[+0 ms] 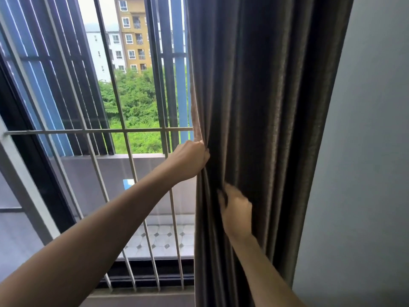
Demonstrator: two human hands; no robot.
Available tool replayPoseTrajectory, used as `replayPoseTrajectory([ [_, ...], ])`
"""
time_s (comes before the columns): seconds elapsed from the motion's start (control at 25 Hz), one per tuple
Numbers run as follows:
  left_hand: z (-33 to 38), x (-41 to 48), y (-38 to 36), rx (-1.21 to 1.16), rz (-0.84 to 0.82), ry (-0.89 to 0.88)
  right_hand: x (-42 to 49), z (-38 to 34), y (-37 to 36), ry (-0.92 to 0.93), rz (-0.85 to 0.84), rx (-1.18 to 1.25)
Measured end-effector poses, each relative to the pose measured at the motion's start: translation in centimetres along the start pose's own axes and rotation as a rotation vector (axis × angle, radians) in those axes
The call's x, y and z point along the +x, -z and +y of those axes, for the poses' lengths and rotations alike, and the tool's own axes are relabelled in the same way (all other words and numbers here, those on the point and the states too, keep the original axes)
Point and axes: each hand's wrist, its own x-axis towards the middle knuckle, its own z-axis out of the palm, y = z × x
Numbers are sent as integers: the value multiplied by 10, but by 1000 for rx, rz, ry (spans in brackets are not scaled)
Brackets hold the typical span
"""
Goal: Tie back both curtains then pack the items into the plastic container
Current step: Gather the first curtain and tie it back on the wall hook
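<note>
The dark grey curtain [265, 96] hangs from 12 o'clock down to 6 o'clock, just right of the view's middle, bunched into deep vertical folds. The person's left hand [191, 160], just below centre, holds the curtain's leading edge in a closed fist. The right hand [238, 212], toward 5 o'clock, is lower and slightly blurred. Its fingers appear to pinch a fold in the body of the cloth.

The step in hand looks like gathering this curtain into one bundle ready for tying. To do it well, the left hand should carry the edge toward 3 o'clock, stacking fold on fold. The right hand should close round the whole bunch at one height, so no pleat slips loose below it.

No tie-back, hook or cord is visible, so where the band sits cannot be told. It may lie behind the cloth or against the grey wall [365, 151] at 3 o'clock. The window bars [124, 130], from 9 to 11 o'clock, stand just beside the left hand and could knock its knuckles. Beyond them at 7 o'clock lies a tiled balcony floor [163, 238]. Neither the second curtain nor the plastic container is in view.
</note>
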Motion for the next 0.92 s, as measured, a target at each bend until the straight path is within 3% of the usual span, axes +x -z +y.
replayPoseTrajectory([
  [0.12, 12, 7, -6, -17, -9, -22, -26, 16, -12, -18, -165, -33],
  [0.52, 34, 10, -14, -168, -77, -84, -36, 21, -23, 69, -167, -12],
  [0.64, 35, 12, -20, -47, -44, -100, -32, 17, -19, 65, -230, -2],
  [0.72, 31, 15, -18, -15, -54, -66, -25, 13, -4, 100, -73, 48],
  [0.84, 19, 20, -13, -122, -84, 26, -1, 1, 27, 36, 377, 110],
  [0.92, 15, 18, -11, -337, -140, 106, 19, -4, 38, -72, 416, 127],
])
